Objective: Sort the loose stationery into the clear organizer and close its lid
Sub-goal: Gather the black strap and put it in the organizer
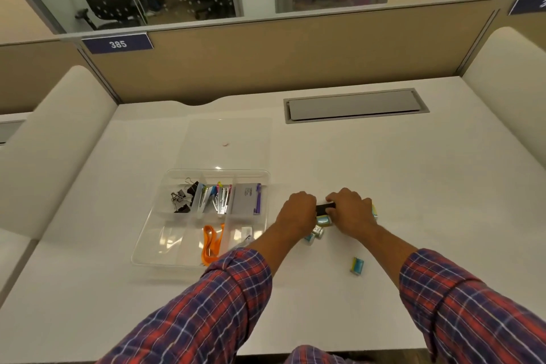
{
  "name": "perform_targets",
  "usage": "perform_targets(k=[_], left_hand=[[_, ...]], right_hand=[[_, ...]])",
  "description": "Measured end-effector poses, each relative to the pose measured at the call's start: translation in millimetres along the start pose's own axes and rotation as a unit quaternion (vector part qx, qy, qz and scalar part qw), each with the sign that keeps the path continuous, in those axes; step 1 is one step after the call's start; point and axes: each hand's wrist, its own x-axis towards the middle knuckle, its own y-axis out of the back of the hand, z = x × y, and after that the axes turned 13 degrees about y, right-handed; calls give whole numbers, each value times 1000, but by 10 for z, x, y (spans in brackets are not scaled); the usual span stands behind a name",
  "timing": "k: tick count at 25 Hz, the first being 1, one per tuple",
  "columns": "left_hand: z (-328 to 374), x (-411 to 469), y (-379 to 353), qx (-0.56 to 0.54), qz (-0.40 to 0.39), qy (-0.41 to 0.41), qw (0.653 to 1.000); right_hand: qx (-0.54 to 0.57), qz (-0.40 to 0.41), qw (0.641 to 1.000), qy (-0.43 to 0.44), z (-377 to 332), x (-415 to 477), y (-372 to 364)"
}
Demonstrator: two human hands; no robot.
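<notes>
Hands, left (298, 210) and right (351, 210), knuckles up, jointly clasp a black item (325, 207) right of the clear organizer (147, 245).

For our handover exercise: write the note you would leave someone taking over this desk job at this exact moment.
Left hand and right hand are closed together over a small black item amid the loose blue boxes.
One blue box lies apart, nearer the desk edge.
Done: binder clips, staplers, grey box and orange strap sit in the organizer.
Left: black item, blue boxes, then fit the lid, lying behind the organizer.
</notes>
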Motion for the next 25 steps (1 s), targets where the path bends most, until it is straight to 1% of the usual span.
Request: perform_targets(k=[3,7,12,14,16,18,20,23,25], left_hand=[[1,31,-51,45,12,-4,999],[-20,44,-113,50,29,-1,998],[-31,71,-166,39,37,5,999],[-50,65,-189,21,38,12,999],[-58,62,-186,-1,41,20,999],[-35,57,-121,-59,40,23,997],[-9,37,-40,-157,46,28,986],[-43,-29,56,-306,53,27,950],[-105,-94,118,-370,62,9,927]], right_hand=[[6,-2,1000,5,17,7,66],[40,5,999,11,20,-15,112],[103,70,991,42,39,-25,180],[134,78,986,58,51,-41,241],[133,83,985,75,46,-53,308],[136,103,981,97,6,-46,396],[147,117,973,131,-73,-39,512],[162,122,964,170,-221,-38,716],[166,120,962,178,-327,-31,851]])
